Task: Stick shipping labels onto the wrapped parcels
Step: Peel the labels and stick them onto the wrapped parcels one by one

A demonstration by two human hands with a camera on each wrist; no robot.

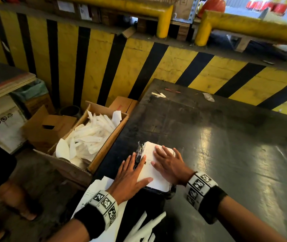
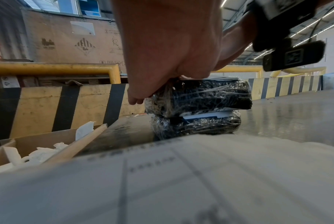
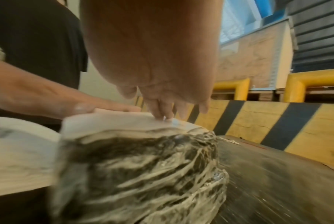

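Two black parcels wrapped in clear film are stacked near the dark table's left edge; the top parcel [image 2: 210,95] sits on the lower one [image 2: 196,125]. A white shipping label [image 1: 152,165] lies on the top parcel. My left hand [image 1: 130,173] lies flat with straight fingers over the label's left edge and the parcel's side. My right hand [image 1: 168,163] presses flat on the label's right half, fingers spread. In the right wrist view the label [image 3: 124,122] curves over the film-wrapped parcel [image 3: 143,174] under my fingertips [image 3: 162,116].
A cardboard box [image 1: 107,142] full of white backing strips stands left of the table [image 1: 226,145]. Printed label sheets [image 1: 95,194] lie under my left wrist. Behind runs a yellow-and-black striped barrier [image 1: 139,63]. Another person's legs [image 1: 8,198] stand at lower left.
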